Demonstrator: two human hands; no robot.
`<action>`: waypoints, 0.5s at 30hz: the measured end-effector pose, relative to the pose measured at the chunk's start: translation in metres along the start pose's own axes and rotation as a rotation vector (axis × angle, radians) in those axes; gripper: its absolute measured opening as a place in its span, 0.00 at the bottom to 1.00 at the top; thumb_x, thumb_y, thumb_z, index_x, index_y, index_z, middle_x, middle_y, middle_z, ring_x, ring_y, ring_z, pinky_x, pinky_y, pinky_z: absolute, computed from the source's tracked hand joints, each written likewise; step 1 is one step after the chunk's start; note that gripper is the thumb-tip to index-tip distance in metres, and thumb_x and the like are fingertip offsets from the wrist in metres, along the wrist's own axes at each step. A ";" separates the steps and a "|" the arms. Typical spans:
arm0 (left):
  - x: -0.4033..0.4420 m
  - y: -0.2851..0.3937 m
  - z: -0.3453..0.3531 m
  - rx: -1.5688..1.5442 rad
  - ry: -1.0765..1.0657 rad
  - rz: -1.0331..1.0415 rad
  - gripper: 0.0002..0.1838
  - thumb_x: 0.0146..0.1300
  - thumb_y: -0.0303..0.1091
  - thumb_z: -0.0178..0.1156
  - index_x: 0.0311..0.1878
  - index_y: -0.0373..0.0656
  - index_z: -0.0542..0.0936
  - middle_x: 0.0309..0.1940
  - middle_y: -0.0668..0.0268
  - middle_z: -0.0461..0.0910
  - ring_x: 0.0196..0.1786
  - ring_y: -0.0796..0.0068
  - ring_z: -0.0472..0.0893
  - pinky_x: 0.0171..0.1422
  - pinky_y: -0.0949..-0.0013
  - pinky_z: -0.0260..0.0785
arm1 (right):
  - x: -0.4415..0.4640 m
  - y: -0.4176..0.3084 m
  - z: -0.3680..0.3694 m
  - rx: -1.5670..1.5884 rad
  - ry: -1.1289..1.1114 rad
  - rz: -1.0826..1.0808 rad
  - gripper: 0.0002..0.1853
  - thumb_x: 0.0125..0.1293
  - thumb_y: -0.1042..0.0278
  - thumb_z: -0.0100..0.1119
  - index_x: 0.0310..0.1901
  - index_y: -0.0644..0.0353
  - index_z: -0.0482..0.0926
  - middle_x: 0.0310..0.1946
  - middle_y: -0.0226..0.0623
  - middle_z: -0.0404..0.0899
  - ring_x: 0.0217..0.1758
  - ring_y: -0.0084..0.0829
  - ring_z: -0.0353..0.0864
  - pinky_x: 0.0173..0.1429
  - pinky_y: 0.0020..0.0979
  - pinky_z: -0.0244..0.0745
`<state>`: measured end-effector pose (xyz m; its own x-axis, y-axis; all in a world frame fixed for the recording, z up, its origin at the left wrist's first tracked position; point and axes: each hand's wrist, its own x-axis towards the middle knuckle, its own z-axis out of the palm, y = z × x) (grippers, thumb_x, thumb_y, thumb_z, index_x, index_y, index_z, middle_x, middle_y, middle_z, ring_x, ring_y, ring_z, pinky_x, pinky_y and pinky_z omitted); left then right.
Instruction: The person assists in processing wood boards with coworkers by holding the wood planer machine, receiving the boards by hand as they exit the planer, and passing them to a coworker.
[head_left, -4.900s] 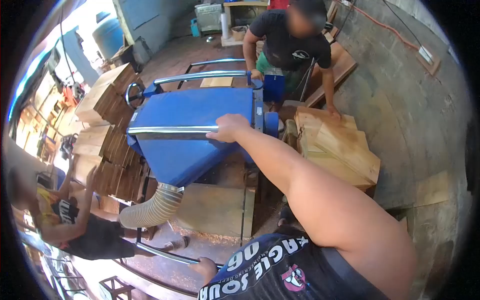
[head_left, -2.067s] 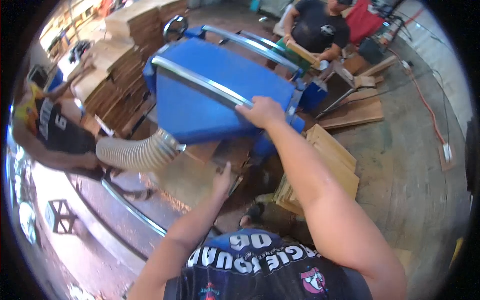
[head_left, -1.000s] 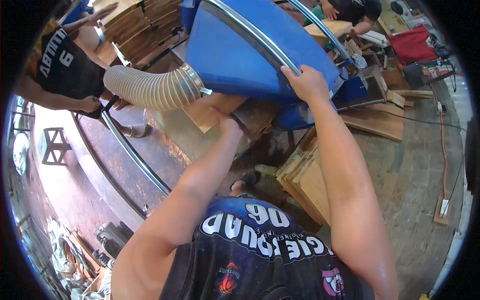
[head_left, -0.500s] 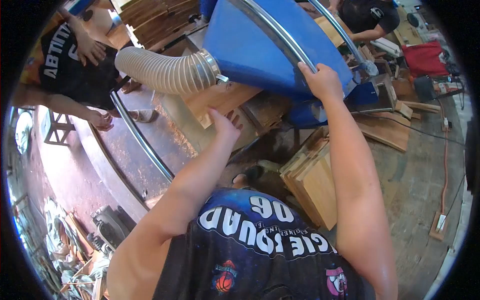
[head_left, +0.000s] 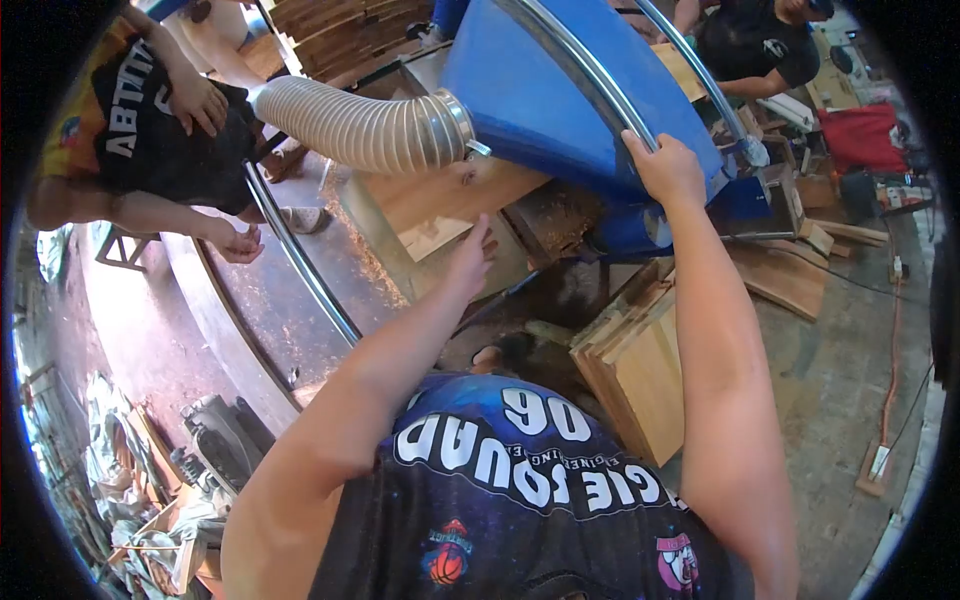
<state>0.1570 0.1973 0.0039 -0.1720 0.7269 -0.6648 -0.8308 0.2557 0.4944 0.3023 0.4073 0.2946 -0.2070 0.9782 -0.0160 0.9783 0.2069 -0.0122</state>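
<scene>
At frame centre, the left hand (head_left: 472, 262) is loosely spread, apparently grasping nothing, close by the board (head_left: 440, 205); contact is unclear. The board, just below the hose (head_left: 365, 128), looks stiff and fairly heavy, probably best held by its 2 long edges. Upper right, the right hand (head_left: 670, 172) curls over the bar (head_left: 590, 68) on the machine (head_left: 550, 115).

Over on the left a co-worker (head_left: 170, 115) in a black jersey with orange at the side stands with one hand against the shirt front and the other hanging loose. Past that arm, an open-framed stool (head_left: 122, 250), partly hidden, sits on the bright floor (head_left: 130, 335). Rumpled pale sheeting (head_left: 115, 480) lies heaped below. Across the room there's another co-worker in a black T-shirt (head_left: 765, 50), near a red cloth (head_left: 865, 138); an orange cord (head_left: 892, 350) runs down to a white outlet (head_left: 880, 461).
</scene>
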 end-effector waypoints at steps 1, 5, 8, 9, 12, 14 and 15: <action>0.005 -0.001 0.008 -0.001 0.010 0.011 0.45 0.68 0.70 0.66 0.77 0.48 0.68 0.71 0.62 0.72 0.68 0.61 0.73 0.72 0.51 0.63 | 0.002 0.003 0.005 -0.013 0.018 -0.011 0.40 0.69 0.24 0.56 0.49 0.62 0.87 0.51 0.56 0.88 0.58 0.57 0.87 0.62 0.52 0.80; 0.033 0.000 0.028 -0.055 -0.003 -0.022 0.42 0.65 0.67 0.71 0.72 0.48 0.74 0.64 0.64 0.76 0.63 0.65 0.75 0.67 0.53 0.66 | 0.001 0.000 0.002 -0.028 0.016 -0.001 0.39 0.69 0.24 0.56 0.49 0.61 0.87 0.51 0.55 0.88 0.59 0.56 0.87 0.62 0.52 0.80; 0.031 0.002 0.048 -0.099 0.078 -0.014 0.37 0.71 0.68 0.64 0.69 0.48 0.75 0.63 0.63 0.76 0.63 0.61 0.76 0.67 0.54 0.68 | 0.002 0.001 0.002 -0.006 -0.004 0.007 0.39 0.69 0.24 0.56 0.49 0.61 0.87 0.50 0.55 0.89 0.58 0.56 0.87 0.62 0.52 0.80; 0.037 -0.002 0.049 -0.140 0.072 -0.010 0.38 0.69 0.68 0.66 0.69 0.48 0.76 0.61 0.64 0.77 0.60 0.64 0.76 0.65 0.55 0.69 | 0.003 0.001 0.003 -0.004 0.003 0.001 0.39 0.69 0.24 0.56 0.48 0.61 0.87 0.49 0.54 0.89 0.57 0.56 0.87 0.61 0.52 0.80; 0.046 -0.009 0.058 -0.231 0.093 0.011 0.38 0.66 0.67 0.70 0.68 0.49 0.77 0.57 0.66 0.77 0.53 0.68 0.76 0.58 0.57 0.69 | 0.003 0.004 0.003 0.007 0.004 -0.002 0.39 0.69 0.23 0.55 0.48 0.61 0.88 0.48 0.53 0.89 0.56 0.56 0.87 0.61 0.52 0.80; 0.047 -0.004 0.063 -0.255 0.161 0.044 0.37 0.67 0.66 0.69 0.67 0.50 0.77 0.57 0.66 0.77 0.51 0.68 0.76 0.57 0.56 0.69 | 0.002 0.003 -0.001 0.024 -0.021 0.006 0.40 0.69 0.23 0.55 0.48 0.60 0.88 0.47 0.53 0.89 0.55 0.56 0.88 0.60 0.52 0.80; 0.050 -0.005 0.062 -0.275 0.179 0.040 0.35 0.68 0.65 0.69 0.67 0.50 0.78 0.57 0.66 0.78 0.51 0.68 0.76 0.57 0.56 0.69 | 0.002 0.003 -0.001 0.026 -0.024 0.007 0.40 0.68 0.22 0.55 0.48 0.60 0.88 0.47 0.53 0.89 0.55 0.56 0.88 0.60 0.52 0.80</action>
<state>0.1855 0.2715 0.0026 -0.2771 0.6034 -0.7477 -0.9292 0.0298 0.3684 0.3047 0.4099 0.2956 -0.2010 0.9788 -0.0402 0.9792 0.1995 -0.0380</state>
